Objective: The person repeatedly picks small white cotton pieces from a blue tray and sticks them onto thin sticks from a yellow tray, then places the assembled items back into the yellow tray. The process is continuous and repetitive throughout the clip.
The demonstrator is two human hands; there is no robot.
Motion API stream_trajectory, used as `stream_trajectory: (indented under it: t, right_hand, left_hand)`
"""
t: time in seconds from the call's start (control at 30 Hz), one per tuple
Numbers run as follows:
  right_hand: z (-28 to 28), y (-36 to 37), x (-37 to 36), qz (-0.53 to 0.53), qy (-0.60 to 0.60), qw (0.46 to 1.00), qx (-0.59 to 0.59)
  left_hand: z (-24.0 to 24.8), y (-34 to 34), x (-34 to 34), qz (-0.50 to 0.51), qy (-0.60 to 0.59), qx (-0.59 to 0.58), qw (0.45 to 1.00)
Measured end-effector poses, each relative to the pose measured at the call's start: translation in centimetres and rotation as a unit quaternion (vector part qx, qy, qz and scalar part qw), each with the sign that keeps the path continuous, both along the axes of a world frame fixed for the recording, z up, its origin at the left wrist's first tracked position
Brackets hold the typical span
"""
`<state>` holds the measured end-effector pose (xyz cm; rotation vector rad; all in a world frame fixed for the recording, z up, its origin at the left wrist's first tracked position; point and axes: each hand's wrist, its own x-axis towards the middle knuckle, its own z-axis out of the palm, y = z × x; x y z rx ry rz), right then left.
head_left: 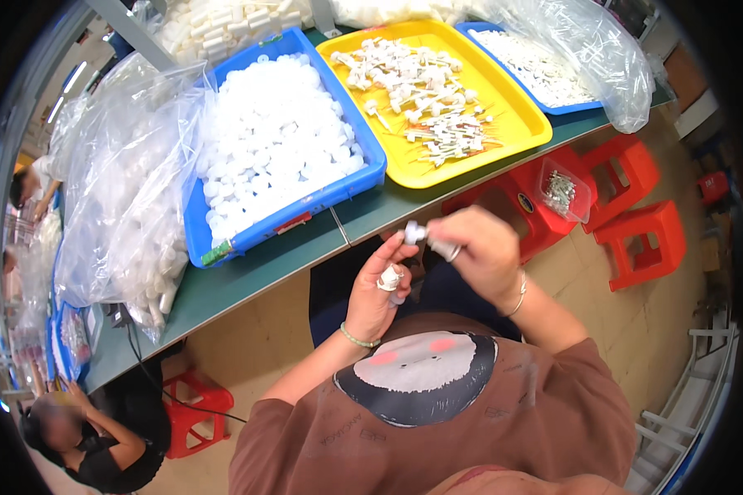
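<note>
In front of my chest, over the near edge of the table, my two hands meet at a small white plastic part [414, 233]. My left hand [366, 302] pinches it between thumb and fingertip. From the other side, the closed fingers of my right hand [489, 254] grip it too. A crinkled white piece [390, 279] sits at the curled fingers of my left hand; whether it is held or wrapped round a finger I cannot tell. Another white band [444, 247] shows at my right fingers. Beyond my hands, a yellow tray [516, 115] carries many small white parts with thin orange-brown pins.
A blue bin [367, 169] of white round caps stands left of the tray. Clear plastic bags [124, 181] lie farther left; a blue tray [565, 107] of small white pieces is at right. Red stools [644, 247] and a tub [563, 190] of metal parts stand right. A co-worker [99, 437] sits lower left.
</note>
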<state>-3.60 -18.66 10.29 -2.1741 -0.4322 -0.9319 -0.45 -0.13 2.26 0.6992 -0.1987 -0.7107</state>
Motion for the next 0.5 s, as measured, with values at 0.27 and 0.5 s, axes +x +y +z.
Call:
stream_trajectory:
  t: [0.27,0.5]
  right_hand:
    - [7.8,-10.2,12.3,-0.096,-0.066,0.986,-0.118]
    - [4.9,-25.8,10.6,-0.294,0.184,0.929,-0.13]
  left_hand:
    - [-3.1,-0.1,1.1,-0.043,0.293,0.027,0.955]
    - [-3.8,0.6,1.6,-0.065,0.303,-0.001,0.951]
